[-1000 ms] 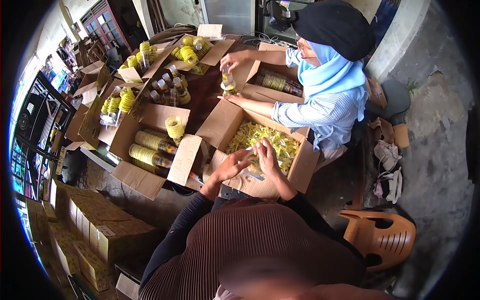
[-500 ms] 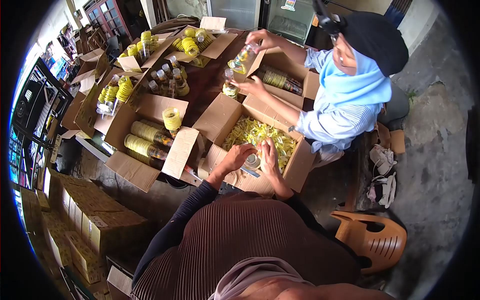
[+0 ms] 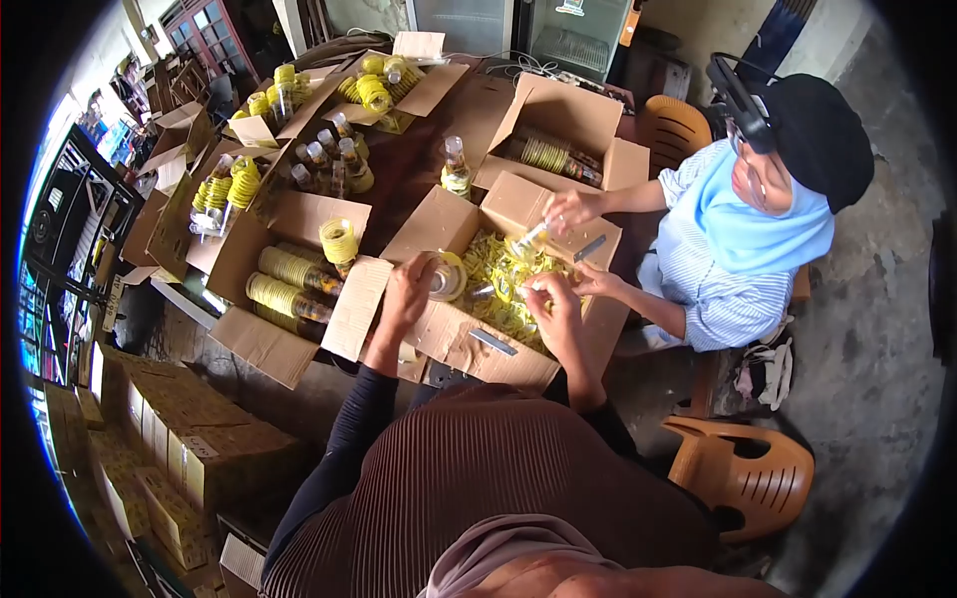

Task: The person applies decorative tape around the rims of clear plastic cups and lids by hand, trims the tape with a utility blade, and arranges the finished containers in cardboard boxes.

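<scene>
My left hand (image 3: 407, 291) grips a round clear plastic container (image 3: 446, 277) above the left edge of an open cardboard box (image 3: 439, 221). Inside that box lie many yellow strips (image 3: 486, 261). My right hand (image 3: 554, 305) is pinched over the strips, with a yellow piece at its fingertips. A metal ruler-like strip (image 3: 492, 342) rests on the box's near flap. Across the box, a co-worker's hand (image 3: 573, 211) holds a small clear item with yellow in it. The co-worker's other hand (image 3: 596, 281) is at the box's right side.
A clear bottle (image 3: 455, 167) stands behind the box. Left of it an open carton (image 3: 229, 267) holds yellow-ringed stacks, and a stack (image 3: 339, 242) stands on it. More bottles (image 3: 317, 154) are further back. An orange chair (image 3: 748, 478) is at the right; stacked cartons (image 3: 189, 429) are lower left.
My hands have moved apart, the left one leftward with the round container. The co-worker has leaned back to the right and brought both hands over the box of strips; one bottle stands on the table.
</scene>
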`<state>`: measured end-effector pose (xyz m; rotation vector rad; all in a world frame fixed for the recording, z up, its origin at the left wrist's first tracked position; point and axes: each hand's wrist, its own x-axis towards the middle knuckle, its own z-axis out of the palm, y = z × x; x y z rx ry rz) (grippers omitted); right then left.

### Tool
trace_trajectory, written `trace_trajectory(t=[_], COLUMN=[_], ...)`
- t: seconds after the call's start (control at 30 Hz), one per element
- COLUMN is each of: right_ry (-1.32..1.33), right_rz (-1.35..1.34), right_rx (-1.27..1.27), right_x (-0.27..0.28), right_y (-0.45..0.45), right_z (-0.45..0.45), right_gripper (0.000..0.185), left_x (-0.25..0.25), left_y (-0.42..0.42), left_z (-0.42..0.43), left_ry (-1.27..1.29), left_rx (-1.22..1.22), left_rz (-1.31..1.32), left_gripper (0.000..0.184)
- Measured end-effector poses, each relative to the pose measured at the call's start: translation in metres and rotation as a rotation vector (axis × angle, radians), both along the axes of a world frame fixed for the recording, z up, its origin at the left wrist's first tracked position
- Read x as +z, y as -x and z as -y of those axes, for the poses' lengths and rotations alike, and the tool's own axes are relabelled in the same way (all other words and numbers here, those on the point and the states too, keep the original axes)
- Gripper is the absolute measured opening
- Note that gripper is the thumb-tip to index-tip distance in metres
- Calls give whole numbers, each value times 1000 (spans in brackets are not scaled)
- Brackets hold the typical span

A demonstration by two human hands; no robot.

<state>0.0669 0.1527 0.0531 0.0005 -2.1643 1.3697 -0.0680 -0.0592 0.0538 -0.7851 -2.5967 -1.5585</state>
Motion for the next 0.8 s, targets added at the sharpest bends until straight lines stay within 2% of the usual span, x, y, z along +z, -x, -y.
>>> trace_trajectory(t=[0.03,0.07,0.13,0.17,0.27,0.37,0.5,0.53,0.6,0.63,0.73,0.77,0.8], right_ry=[-29,-20,-181,-345,-400,-383,-389,-391,-468,-507,-399,-397,-395], right_rz=[111,111,196,115,206,267,285,283,4,-26,42,50,54], right_rx=[-43,-45,-111,-123,-234,-229,-204,-206,-231,-267,-202,-229,-228], right_x=[-9,-21,-49,-65,-78,-59,-60,-60,-57,-55,-39,-42,-41], right_y=[4,6,7,7,1,1,7,7,9,12,10,11,8], right_z=[2,1,-7,-14,-9,-6,-9,-9,-7,-6,0,3,6], right_gripper=[15,15,21,30,32,36,43,43,40,37,36,26,26], left_x=[-9,-19,-28,-28,-29,-37,-21,-22,-26,-32,-40,-42,-42], left_y=[-1,-3,-10,-16,-29,-37,-49,-50,-51,-50,-51,-52,-54], left_z=[-2,-5,-10,-13,-20,-26,-37,-38,-41,-42,-44,-45,-47], left_ry=[30,68,155,143,96,122,191,189,236,255,279,275,277], left_rx=[1,-4,5,-6,-20,-33,-75,-76,-70,-69,-60,-54,-55], left_rz=[28,-32,-74,-94,-139,-208,-174,-177,-223,-244,-311,-310,-306], left_gripper=[22,22,22,22,21,18,16,16,17,18,19,20,20])
